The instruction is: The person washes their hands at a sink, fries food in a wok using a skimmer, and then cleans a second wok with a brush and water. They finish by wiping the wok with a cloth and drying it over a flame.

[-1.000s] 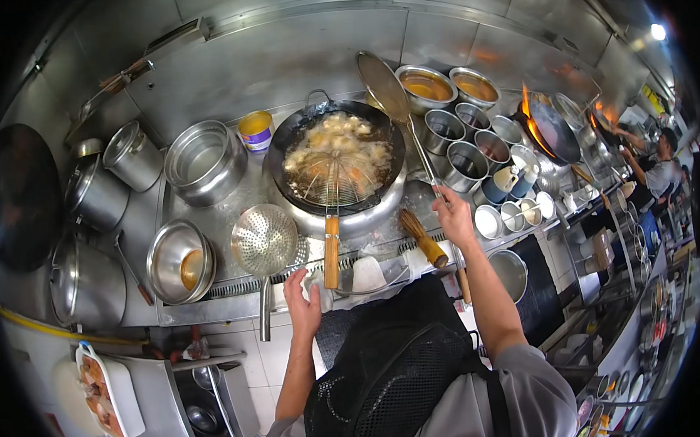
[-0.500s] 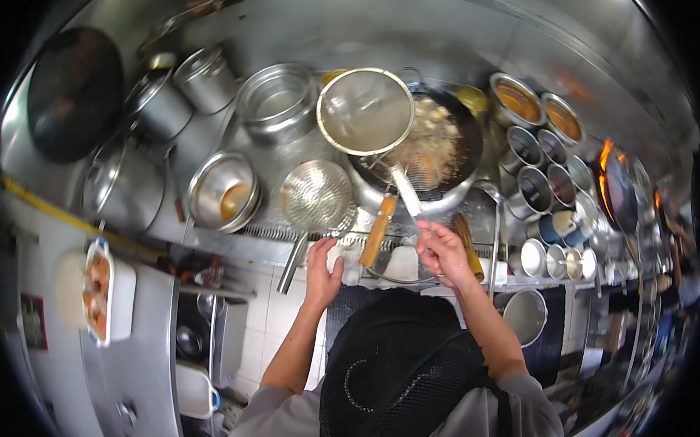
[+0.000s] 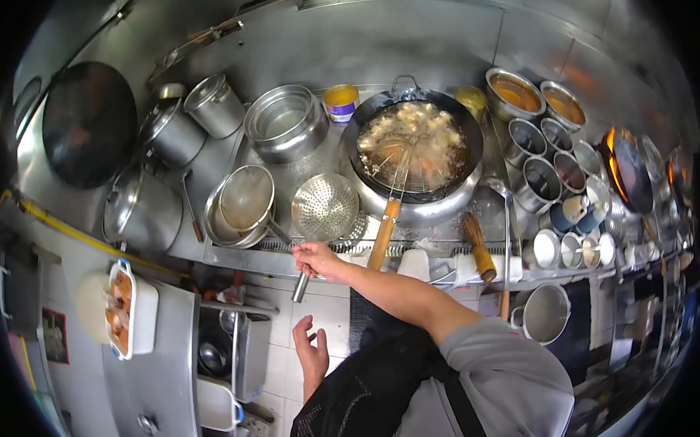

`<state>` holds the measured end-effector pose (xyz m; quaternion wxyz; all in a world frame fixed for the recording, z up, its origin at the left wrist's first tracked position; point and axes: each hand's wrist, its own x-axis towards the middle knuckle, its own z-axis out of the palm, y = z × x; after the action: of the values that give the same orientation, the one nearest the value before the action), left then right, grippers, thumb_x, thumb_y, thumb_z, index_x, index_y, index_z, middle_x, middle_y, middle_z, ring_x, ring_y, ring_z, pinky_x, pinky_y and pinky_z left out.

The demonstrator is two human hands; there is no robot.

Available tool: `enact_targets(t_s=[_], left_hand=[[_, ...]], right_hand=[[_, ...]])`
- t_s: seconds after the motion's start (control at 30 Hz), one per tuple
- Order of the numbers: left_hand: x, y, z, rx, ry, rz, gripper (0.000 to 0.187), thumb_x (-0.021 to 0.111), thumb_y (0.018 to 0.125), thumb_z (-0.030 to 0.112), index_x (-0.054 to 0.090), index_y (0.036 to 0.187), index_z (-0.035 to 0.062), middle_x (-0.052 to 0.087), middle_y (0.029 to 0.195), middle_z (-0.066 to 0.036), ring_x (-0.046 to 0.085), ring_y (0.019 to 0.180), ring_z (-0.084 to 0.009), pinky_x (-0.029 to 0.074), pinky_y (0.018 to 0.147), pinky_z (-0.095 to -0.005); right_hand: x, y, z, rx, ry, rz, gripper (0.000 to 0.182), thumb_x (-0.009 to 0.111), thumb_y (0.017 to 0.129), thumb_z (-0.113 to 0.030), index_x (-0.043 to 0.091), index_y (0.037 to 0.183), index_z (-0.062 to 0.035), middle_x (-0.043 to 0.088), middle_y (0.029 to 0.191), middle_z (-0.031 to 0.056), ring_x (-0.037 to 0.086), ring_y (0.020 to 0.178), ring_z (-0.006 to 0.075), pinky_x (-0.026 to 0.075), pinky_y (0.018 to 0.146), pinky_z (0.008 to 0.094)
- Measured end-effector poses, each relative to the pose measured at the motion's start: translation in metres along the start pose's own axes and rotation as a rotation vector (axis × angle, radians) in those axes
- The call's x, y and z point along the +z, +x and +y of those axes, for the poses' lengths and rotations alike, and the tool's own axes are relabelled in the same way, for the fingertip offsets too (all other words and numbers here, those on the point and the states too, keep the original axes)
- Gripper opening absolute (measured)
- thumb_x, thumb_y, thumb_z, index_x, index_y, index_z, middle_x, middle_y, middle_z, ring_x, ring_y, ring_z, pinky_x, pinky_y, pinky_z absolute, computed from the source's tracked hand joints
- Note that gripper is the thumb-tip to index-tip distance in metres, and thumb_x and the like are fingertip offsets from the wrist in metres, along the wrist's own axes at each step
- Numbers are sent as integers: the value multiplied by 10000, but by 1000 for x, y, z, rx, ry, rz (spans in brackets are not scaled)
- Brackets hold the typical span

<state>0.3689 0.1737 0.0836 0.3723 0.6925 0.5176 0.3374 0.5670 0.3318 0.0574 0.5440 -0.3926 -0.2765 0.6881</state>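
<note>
Right hand (image 3: 314,258) grips strainer (image 3: 247,197) handle; I see mesh parked over bowl (image 3: 218,227), likely draining. Left hand (image 3: 311,351) open, empty, low. Wok (image 3: 413,145) frying far right.

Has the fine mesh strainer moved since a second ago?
Yes. The right hand has carried the fine mesh strainer from above the wok leftward, across the perforated skimmer, onto the steel bowl.

Golden-yellow battered pieces (image 3: 413,139) are frying in the round black steel wok (image 3: 412,151); the silver perforated metal skimmer (image 3: 324,208) is gleaming beside a tan wooden handle (image 3: 382,234).
</note>
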Motion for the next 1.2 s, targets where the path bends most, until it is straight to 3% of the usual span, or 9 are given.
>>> enact_targets(t_s=[0.23,0.3,0.37,0.5,0.6,0.83,0.9,0.97,1.2], left_hand=[[-66,31,-22,105,41,-115,403,616,913,16,533,1307,26,543,1267,-155,566,1121,-276,530,851,-378],[-75,46,-27,184,107,-158,393,614,914,6,545,1300,21,550,1255,-158,570,1112,-277,530,854,-377],[-72,62,-11,209,54,-194,368,613,915,2,567,1280,17,558,1254,-160,571,1126,-278,530,854,-364],[-38,90,40,454,-88,-258,341,606,929,10,585,1270,16,563,1271,-166,570,1159,-279,531,860,-347],[3,91,90,575,-212,-369,326,599,940,14,590,1266,15,568,1276,-167,574,1160,-276,531,864,-345],[118,-19,151,565,-531,-1179,318,593,955,10,581,1272,23,579,1257,-98,585,1113,-171,500,893,-279],[146,-72,179,376,-518,-1729,327,610,962,28,580,1287,24,579,1254,-86,596,1093,-152,504,897,-283],[180,-123,194,394,-493,-1984,343,637,965,61,576,1300,21,585,1235,-86,610,1072,-145,509,900,-288],[263,-250,253,752,-197,-2253,386,652,971,167,577,1332,52,595,1243,-97,599,1126,-187,494,971,-337]], right_hand=[[35,20,31,2,-359,108,579,566,1016,-375,442,1423,17,667,938,116,621,611,118,517,517,286],[31,10,46,-142,-674,235,630,555,1010,-418,425,1442,23,671,1042,193,694,759,234,570,668,363],[23,-32,52,-599,-1108,342,624,582,993,-397,438,1432,22,662,1140,253,699,924,352,555,815,412],[8,-173,30,-235,-1034,142,475,604,975,-339,584,1317,-10,689,1136,224,688,1000,362,536,882,426],[-8,-279,39,-47,-869,313,406,617,961,-303,637,1252,-21,711,1077,198,693,995,341,540,885,423],[-37,-488,139,79,-902,1126,410,636,920,-236,632,1257,-3,721,1056,207,695,990,360,542,900,428],[-41,-538,152,102,-835,1210,406,638,916,-225,632,1255,-1,723,1051,210,694,994,366,541,902,435],[-44,-576,178,115,-673,1353,399,654,899,-240,658,1213,5,717,1048,225,683,1005,387,527,910,457],[-43,-691,207,175,-488,1406,395,647,917,-220,645,1234,15,709,1087,232,687,1015,376,533,903,429]])
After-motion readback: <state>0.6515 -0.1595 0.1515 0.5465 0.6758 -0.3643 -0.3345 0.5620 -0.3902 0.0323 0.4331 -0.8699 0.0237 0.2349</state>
